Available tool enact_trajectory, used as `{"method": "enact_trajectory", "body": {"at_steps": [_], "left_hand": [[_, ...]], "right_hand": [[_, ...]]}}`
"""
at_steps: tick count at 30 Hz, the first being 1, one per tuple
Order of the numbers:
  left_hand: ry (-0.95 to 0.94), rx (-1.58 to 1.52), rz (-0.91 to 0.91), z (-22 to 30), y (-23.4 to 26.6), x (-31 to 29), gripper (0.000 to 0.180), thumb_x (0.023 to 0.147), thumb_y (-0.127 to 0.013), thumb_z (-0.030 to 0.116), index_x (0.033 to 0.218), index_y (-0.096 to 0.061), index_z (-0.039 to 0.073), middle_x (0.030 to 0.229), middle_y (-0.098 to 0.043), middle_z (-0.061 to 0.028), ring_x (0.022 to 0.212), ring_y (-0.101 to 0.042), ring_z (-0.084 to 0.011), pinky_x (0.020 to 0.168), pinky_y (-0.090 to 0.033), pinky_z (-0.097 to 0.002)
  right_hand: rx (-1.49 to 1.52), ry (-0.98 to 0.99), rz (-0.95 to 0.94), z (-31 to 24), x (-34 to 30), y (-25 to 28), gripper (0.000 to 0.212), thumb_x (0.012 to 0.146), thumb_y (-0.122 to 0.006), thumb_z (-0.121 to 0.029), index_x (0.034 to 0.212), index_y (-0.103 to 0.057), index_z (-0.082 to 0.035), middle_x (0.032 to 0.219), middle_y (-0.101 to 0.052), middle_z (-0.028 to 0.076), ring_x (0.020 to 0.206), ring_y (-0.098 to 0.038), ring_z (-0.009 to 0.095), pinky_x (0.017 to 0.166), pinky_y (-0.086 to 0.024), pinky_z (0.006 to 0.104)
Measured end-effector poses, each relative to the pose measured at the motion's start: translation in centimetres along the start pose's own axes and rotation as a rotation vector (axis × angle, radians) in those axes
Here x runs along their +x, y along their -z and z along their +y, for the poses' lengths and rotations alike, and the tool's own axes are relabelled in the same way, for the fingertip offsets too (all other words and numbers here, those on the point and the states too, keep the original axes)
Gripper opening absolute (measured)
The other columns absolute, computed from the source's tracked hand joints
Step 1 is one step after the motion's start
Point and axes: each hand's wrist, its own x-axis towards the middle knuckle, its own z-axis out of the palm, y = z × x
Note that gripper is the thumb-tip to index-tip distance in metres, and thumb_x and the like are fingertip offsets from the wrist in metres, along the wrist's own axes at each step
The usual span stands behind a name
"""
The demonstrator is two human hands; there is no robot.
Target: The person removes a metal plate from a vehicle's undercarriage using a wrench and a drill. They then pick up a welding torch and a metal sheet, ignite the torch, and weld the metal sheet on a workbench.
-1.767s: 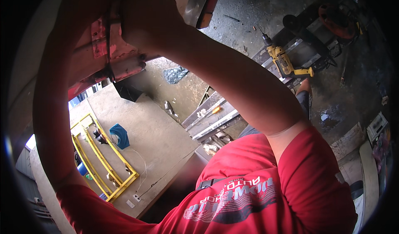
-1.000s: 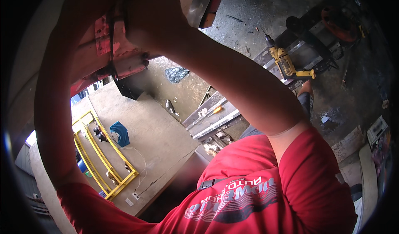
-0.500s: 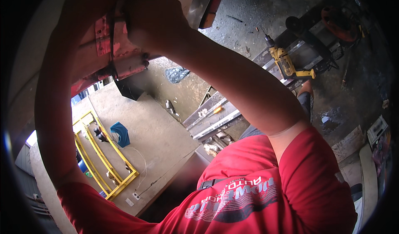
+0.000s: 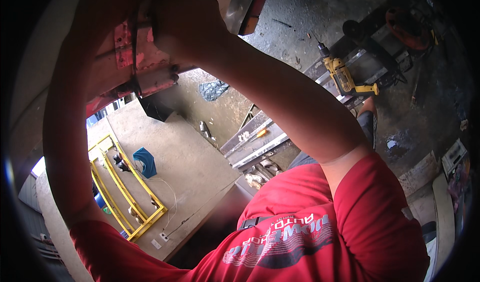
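Barely shifted since the earlier frame, keep right hand steady at eleven o'clock beside the red metal panel at ten, bracing with raised left arm at nine, though unable to tell, with both hands' fingers hidden, whether clamped or apart.

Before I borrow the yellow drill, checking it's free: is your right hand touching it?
Apart: the head view shows floor between the right hand and the yellow drill.
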Motion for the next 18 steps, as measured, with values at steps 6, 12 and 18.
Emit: {"method": "enact_trajectory", "body": {"at_steps": [6,12,18], "left_hand": [[0.026,-0.048,-0.003,1.3,1.3,0.3,0.042,0.073,-0.091,0.028,0.113,-0.083,0.025,0.167,-0.034,-0.0283,0.163,-0.008,-0.0435,0.131,-0.008,-0.0615],[0.010,0.003,-0.033,0.0,0.8,-0.3,0.042,0.072,-0.091,0.027,0.114,-0.083,0.025,0.167,-0.034,-0.0283,0.163,-0.008,-0.0429,0.131,-0.008,-0.0616],[0.016,-0.056,0.018,0.6,-0.3,1.2,0.042,0.072,-0.091,0.025,0.113,-0.083,0.023,0.166,-0.034,-0.0291,0.163,-0.010,-0.0433,0.131,-0.008,-0.0618]], "right_hand": [[0.007,0.016,0.028,0.3,0.0,-0.3,0.027,0.083,-0.064,-0.018,0.107,-0.077,-0.019,0.093,-0.078,0.009,0.091,-0.076,0.029,0.073,-0.061,0.0454],[0.040,0.008,-0.044,-0.7,-0.4,0.4,0.027,0.084,-0.070,-0.023,0.110,-0.076,-0.017,0.094,-0.078,0.009,0.089,-0.076,0.030,0.074,-0.061,0.0472],[-0.107,-0.042,-0.087,5.5,-1.4,6.0,0.018,0.090,-0.073,-0.027,0.098,-0.071,-0.011,0.086,-0.075,0.013,0.084,-0.076,0.033,0.073,-0.060,0.0491]]}}
